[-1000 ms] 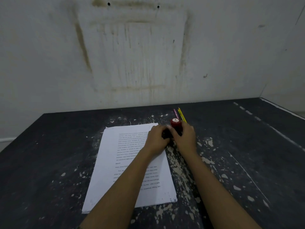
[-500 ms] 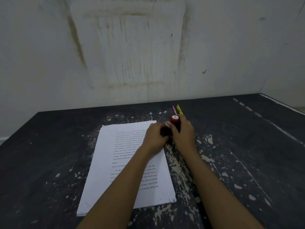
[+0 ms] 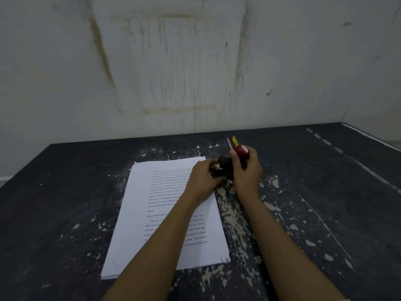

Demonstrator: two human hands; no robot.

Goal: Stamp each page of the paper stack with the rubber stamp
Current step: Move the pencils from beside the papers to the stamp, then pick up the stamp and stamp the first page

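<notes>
Bare table [image 3: 65,203] flanks the paper stack [image 3: 134,213] (crayons [image 3: 231,142] lie just beyond).

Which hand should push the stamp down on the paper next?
The right hand: it grips the red-topped stamp, just beside the top corner of the paper stack. The left hand holds only a dark piece, maybe the cap.

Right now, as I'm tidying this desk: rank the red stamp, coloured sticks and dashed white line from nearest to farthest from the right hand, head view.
1. red stamp: gripped in the right hand.
2. coloured sticks: just behind the hand.
3. dashed white line: far off to the right.
</notes>
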